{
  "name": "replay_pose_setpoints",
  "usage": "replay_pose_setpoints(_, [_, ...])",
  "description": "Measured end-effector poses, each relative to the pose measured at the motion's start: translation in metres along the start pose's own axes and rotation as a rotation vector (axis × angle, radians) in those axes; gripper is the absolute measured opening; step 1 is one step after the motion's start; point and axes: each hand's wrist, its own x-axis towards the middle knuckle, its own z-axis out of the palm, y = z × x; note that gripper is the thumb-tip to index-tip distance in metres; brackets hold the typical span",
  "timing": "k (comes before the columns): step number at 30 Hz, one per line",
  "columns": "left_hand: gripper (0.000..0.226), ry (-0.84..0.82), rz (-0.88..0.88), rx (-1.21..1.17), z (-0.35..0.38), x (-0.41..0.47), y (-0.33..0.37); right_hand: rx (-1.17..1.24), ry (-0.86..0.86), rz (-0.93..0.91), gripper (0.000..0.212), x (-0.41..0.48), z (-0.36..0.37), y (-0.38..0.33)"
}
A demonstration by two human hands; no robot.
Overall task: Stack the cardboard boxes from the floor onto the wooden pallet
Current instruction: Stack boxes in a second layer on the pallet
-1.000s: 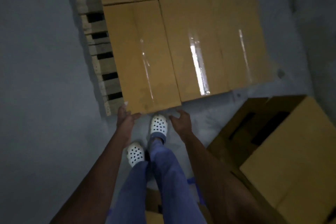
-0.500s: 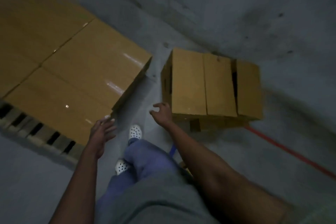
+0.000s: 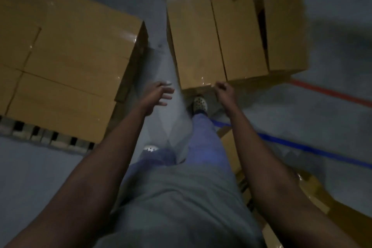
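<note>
Grey concrete floor (image 3: 332, 36). Item: floor box (image 3: 197, 46), ahead of me, not yet lifted. My left hand (image 3: 159, 94) spread, empty; my right hand (image 3: 223, 88) loosely curled by near edge, empty, both placed to flank it. Pallet (image 3: 40, 137) left, stacked boxes (image 3: 70, 56) aboard.

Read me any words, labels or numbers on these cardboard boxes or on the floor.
No readable text anywhere.
Boxes on the pallet: plain cardboard and shiny tape, no print.
Boxes on the floor: plain too.
Red line and blue line: bare stripes.
The picture is dim and blurred.
</note>
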Motion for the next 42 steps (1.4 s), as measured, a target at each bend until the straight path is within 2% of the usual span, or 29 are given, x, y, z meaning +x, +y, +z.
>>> replay_pose_setpoints(3, [0.034, 0.020, -0.072, 0.015, 0.035, 0.062, 0.008, -0.004, -0.033, 0.045, 0.035, 0.068, -0.010, 0.005])
replay_pose_setpoints(8, [0.044, 0.215, -0.167, -0.138, 0.091, 0.184, -0.001, -0.112, -0.067, 0.073, 0.041, 0.182, -0.001, 0.007])
replay_pose_setpoints(14, [0.077, 0.334, -0.211, -0.229, 0.124, 0.292, -0.032, -0.378, -0.084, -0.004, 0.059, 0.295, 0.022, 0.022])
replay_pose_setpoints(17, [0.079, 0.375, -0.215, -0.270, 0.128, 0.319, -0.044, -0.539, -0.037, -0.001, 0.070, 0.330, 0.031, 0.035])
replay_pose_setpoints(22, [0.094, 0.395, -0.273, -0.321, 0.122, 0.319, -0.039, -0.567, 0.081, 0.052, 0.087, 0.329, 0.044, 0.046])
replay_pose_setpoints(26, [0.098, 0.352, -0.252, -0.385, 0.119, 0.308, -0.034, -0.593, 0.125, 0.118, 0.097, 0.312, 0.065, 0.038])
replay_pose_setpoints(30, [0.105, 0.351, -0.241, -0.348, 0.118, 0.312, -0.044, -0.645, 0.188, 0.160, 0.128, 0.308, 0.082, 0.043])
replay_pose_setpoints(32, [0.105, 0.366, -0.232, -0.331, 0.118, 0.313, -0.052, -0.592, 0.222, 0.283, 0.139, 0.308, 0.081, 0.046])
replay_pose_setpoints(34, [0.103, 0.388, -0.220, -0.359, 0.117, 0.312, -0.061, -0.520, 0.196, 0.363, 0.147, 0.306, 0.072, 0.057])
replay_pose_setpoints(36, [0.102, 0.431, -0.223, -0.343, 0.110, 0.309, -0.063, -0.481, 0.150, 0.296, 0.155, 0.299, 0.065, 0.071])
replay_pose_setpoints(38, [0.099, 0.473, -0.234, -0.293, 0.099, 0.300, -0.057, -0.460, 0.154, 0.234, 0.148, 0.280, 0.065, 0.064])
replay_pose_setpoints(40, [0.094, 0.526, -0.203, -0.265, 0.084, 0.284, -0.045, -0.445, 0.194, 0.222, 0.121, 0.252, 0.071, 0.038])
replay_pose_setpoints(42, [0.088, 0.627, -0.106, -0.208, 0.062, 0.261, -0.027, -0.442, 0.231, 0.190, 0.105, 0.220, 0.080, 0.007])
